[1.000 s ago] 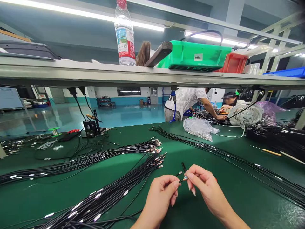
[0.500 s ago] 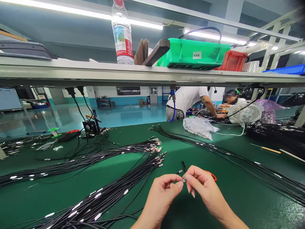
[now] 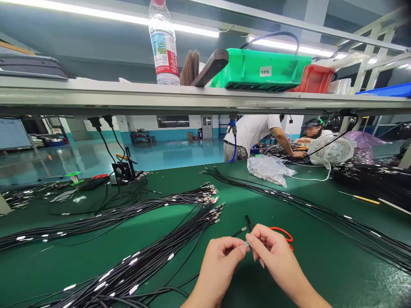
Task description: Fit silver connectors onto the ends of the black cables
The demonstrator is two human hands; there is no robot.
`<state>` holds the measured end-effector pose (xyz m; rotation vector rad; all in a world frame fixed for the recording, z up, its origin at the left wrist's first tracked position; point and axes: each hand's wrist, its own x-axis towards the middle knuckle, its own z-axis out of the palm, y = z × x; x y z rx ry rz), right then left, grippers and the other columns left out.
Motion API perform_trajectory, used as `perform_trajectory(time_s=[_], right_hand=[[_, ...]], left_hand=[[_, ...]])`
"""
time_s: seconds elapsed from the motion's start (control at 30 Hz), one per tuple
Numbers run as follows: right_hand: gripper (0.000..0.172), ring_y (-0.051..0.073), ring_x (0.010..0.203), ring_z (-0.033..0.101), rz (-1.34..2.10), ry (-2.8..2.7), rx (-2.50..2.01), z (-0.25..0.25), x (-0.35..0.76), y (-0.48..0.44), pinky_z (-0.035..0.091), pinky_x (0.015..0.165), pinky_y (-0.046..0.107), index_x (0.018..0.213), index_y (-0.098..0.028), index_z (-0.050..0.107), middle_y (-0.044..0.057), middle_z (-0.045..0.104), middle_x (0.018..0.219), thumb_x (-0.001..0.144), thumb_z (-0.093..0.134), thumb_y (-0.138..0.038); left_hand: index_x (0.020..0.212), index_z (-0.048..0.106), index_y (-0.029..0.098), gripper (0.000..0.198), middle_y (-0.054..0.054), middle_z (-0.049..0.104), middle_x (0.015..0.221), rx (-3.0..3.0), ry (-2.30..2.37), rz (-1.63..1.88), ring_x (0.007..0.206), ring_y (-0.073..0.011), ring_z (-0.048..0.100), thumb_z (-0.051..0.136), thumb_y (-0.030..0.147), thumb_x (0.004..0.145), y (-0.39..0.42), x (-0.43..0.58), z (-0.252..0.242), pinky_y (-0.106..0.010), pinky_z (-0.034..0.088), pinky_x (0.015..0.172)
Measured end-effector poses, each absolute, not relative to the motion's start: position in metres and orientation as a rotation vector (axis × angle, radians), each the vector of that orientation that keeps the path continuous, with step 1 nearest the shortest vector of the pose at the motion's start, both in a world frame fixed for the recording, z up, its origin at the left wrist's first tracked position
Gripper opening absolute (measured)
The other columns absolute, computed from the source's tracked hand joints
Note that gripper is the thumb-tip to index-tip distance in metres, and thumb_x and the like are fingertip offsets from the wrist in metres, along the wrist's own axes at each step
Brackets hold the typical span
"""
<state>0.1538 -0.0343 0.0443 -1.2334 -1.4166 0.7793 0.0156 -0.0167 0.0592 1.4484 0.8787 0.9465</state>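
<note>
The left hand (image 3: pixel 221 262) has edged in toward the right hand (image 3: pixel 274 252), so the fingers of both now seem pinched on one small metal connector (image 3: pixel 247 244) between them, centring the work on that tip, while more red handle (image 3: pixel 285 232) shows just beyond the right fingers.

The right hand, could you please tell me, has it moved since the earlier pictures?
Yes, slightly: judged against the red loop on the table, the right hand has shifted left, uncovering more of the loop.
</note>
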Motion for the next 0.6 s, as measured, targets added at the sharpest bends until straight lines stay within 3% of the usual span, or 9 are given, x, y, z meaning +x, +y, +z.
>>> perform_trajectory(time_s=[0.23, 0.6], right_hand=[[0.032, 0.009, 0.044, 0.032, 0.942, -1.381, -1.130, 0.0468, 0.1553, -0.0339, 0.026, 0.044, 0.021, 0.059, -0.019, 0.043, -0.006, 0.039, 0.048, 0.081, 0.050, -0.041], [0.032, 0.010, 0.048, 0.033, 0.951, -1.392, -1.051, 0.0460, 0.1572, -0.0368, 0.027, 0.046, 0.021, 0.061, -0.018, 0.045, -0.006, 0.039, 0.051, 0.082, 0.049, -0.042]], left_hand=[[0.063, 0.063, 0.011, 0.020, 0.006, 0.031, 0.046, 1.197, 0.717, 0.848, 0.046, -0.0058, 0.021, 0.064, 0.030, 0.068, -0.0175, 0.0109, 0.0601, -0.022, 0.013, 0.045], [0.065, 0.065, 0.010, 0.020, 0.007, 0.030, 0.048, 1.154, 0.658, 0.834, 0.046, -0.0052, 0.018, 0.065, 0.030, 0.069, -0.0180, 0.0090, 0.0620, -0.023, 0.010, 0.046]])
